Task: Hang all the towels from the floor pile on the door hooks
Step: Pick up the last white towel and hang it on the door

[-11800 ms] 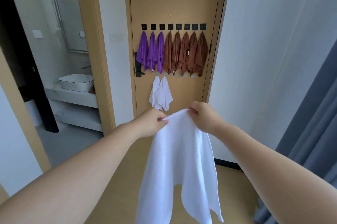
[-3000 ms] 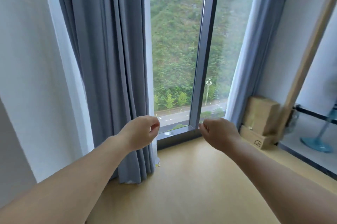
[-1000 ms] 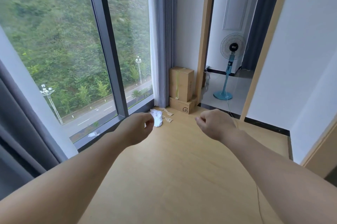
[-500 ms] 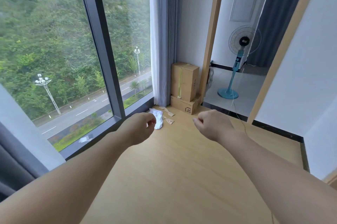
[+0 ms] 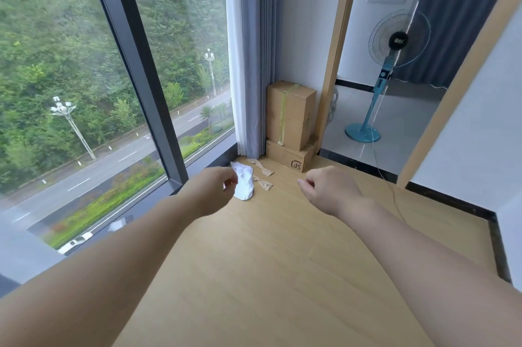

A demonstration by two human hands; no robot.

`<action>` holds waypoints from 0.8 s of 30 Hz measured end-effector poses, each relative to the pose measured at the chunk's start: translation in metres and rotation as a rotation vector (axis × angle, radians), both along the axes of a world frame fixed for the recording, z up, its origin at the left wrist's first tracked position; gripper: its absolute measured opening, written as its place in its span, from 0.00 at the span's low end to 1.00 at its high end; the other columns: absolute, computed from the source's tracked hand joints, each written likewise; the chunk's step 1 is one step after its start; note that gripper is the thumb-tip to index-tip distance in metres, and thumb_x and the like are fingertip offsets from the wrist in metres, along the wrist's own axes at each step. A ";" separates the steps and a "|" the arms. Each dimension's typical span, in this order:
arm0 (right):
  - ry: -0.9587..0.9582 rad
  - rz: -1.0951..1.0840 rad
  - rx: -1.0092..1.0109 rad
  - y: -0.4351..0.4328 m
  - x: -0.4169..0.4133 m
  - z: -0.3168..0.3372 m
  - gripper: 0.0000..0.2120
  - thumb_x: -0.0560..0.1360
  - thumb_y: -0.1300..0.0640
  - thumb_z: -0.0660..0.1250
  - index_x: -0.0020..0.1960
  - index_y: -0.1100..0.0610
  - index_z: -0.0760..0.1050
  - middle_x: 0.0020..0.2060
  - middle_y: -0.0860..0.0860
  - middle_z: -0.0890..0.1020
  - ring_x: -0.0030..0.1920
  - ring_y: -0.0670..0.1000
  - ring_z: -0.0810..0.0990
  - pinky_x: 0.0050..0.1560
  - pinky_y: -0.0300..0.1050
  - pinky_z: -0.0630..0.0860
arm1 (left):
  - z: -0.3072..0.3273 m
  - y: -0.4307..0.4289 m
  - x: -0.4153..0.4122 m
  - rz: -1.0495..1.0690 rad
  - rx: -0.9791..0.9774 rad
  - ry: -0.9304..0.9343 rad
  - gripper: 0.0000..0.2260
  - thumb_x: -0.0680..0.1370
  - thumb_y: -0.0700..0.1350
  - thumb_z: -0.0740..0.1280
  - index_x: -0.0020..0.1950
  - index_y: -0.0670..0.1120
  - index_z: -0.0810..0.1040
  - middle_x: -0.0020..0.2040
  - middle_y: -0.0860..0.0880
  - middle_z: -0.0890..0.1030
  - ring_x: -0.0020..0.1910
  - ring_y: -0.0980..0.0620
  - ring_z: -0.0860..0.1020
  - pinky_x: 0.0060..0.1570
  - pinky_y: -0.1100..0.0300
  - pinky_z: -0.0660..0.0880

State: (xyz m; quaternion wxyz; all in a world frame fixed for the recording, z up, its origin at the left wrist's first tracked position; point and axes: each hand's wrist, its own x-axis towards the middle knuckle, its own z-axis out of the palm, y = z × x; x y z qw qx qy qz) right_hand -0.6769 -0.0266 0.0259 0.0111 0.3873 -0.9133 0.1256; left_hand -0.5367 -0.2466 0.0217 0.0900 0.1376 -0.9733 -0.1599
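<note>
A crumpled white towel [image 5: 244, 180] lies on the wooden floor by the window corner, ahead of me. My left hand [image 5: 213, 187] hovers in front of it with fingers loosely curled and holds nothing; it overlaps the towel's left edge in the view. My right hand [image 5: 327, 191] is held out to the right of the towel, also loosely curled and holding nothing. The door and its hooks are out of view.
Two stacked cardboard boxes [image 5: 291, 120] stand in the corner beside a grey curtain [image 5: 254, 50]. Beige scraps [image 5: 264, 177] lie near the towel. A large window [image 5: 113, 78] fills the left. A blue standing fan [image 5: 375, 98] stands through the doorway; its thin cord [image 5: 389, 191] crosses the floor.
I turned away from the door, where I held a white towel, toward the window corner. Over the last second the towel and boxes have come closer; both hands stay out in front.
</note>
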 end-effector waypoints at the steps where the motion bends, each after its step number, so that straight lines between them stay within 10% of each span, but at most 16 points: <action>1: 0.000 0.006 0.007 -0.006 -0.015 -0.004 0.20 0.80 0.46 0.56 0.37 0.56 0.75 0.31 0.48 0.74 0.37 0.53 0.76 0.35 0.47 0.73 | -0.004 -0.004 -0.013 0.008 0.007 -0.006 0.06 0.77 0.43 0.61 0.47 0.48 0.77 0.44 0.52 0.79 0.42 0.50 0.76 0.43 0.55 0.75; 24: -0.115 0.223 0.210 -0.153 -0.330 -0.054 0.15 0.80 0.47 0.55 0.39 0.51 0.71 0.38 0.49 0.75 0.42 0.55 0.76 0.37 0.44 0.69 | -0.067 -0.108 -0.285 0.254 0.107 -0.075 0.06 0.78 0.44 0.61 0.49 0.50 0.77 0.43 0.55 0.77 0.42 0.53 0.74 0.42 0.61 0.71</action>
